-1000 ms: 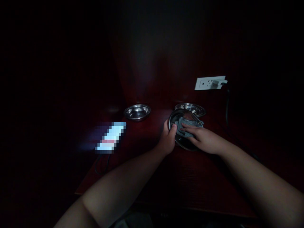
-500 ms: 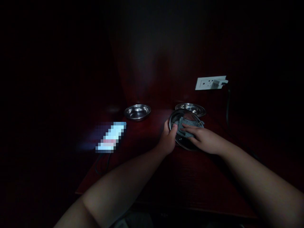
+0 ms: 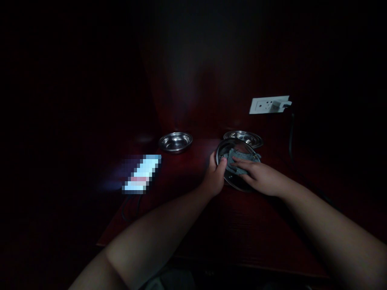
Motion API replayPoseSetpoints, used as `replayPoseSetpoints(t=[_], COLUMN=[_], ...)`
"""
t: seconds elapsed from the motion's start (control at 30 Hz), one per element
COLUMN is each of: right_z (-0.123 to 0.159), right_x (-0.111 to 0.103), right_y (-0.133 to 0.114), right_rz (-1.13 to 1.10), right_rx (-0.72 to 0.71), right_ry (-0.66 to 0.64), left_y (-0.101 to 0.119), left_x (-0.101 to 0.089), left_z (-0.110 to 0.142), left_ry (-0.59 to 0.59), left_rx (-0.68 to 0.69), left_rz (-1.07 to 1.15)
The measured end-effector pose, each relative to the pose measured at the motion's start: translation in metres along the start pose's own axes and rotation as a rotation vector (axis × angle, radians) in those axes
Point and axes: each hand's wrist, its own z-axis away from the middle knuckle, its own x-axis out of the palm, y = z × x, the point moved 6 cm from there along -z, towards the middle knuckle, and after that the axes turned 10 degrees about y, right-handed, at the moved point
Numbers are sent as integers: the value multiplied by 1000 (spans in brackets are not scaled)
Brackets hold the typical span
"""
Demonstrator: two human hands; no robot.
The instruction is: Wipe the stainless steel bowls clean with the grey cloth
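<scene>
My left hand (image 3: pixel 215 175) is closed on the left rim of a shiny metal bowl (image 3: pixel 238 186), its thumb over the edge. The bowl is tilted, with its inside facing me. A grey-green cloth (image 3: pixel 234 158) lies bunched inside it. My right hand (image 3: pixel 256 175) holds the cloth against the bowl's inner surface, fingers extended over the fabric. Part of the cloth is hidden under that hand. Just behind stands a second metal bowl (image 3: pixel 249 138), partly covered by the held one. A third metal bowl (image 3: pixel 176 149) rests upright farther left.
A lit phone (image 3: pixel 142 173), blurred into blocks, lies at the left of the dark red table (image 3: pixel 187 225), with a cable (image 3: pixel 123 209) below it. On the back wall is a white socket panel (image 3: pixel 260 105) with a plug (image 3: pixel 284 105) and a hanging cord (image 3: pixel 291 139).
Almost nothing differs. The whole view has shifted very slightly, and both hands keep the same hold on the bowl and cloth.
</scene>
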Motion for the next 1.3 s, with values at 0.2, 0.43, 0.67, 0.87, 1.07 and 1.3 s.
replayPoseSetpoints(t=[0.2,0.43,0.67,0.87,1.07,1.3], right_z=[-1,0,-1,0,0,0], right_x=[0,-1,-1,-2,-3,-2], right_y=[-1,-2,-2,-2,-3,-4], right_rz=[15,22,-1,-20,-55,-59], right_rx=[-4,1,-3,-14,-13,-16], right_ry=[-15,-17,3,11,32,21], left_y=[-1,1,-1,-2,1,-1], left_x=[0,1,0,-1,0,0], left_z=[1,1,0,1,1,1], left_ry=[8,5,0,15,14,11], left_rx=[-34,-37,-8,-27,-38,-44], left_rz=[-17,-24,-7,-17,-9,-19])
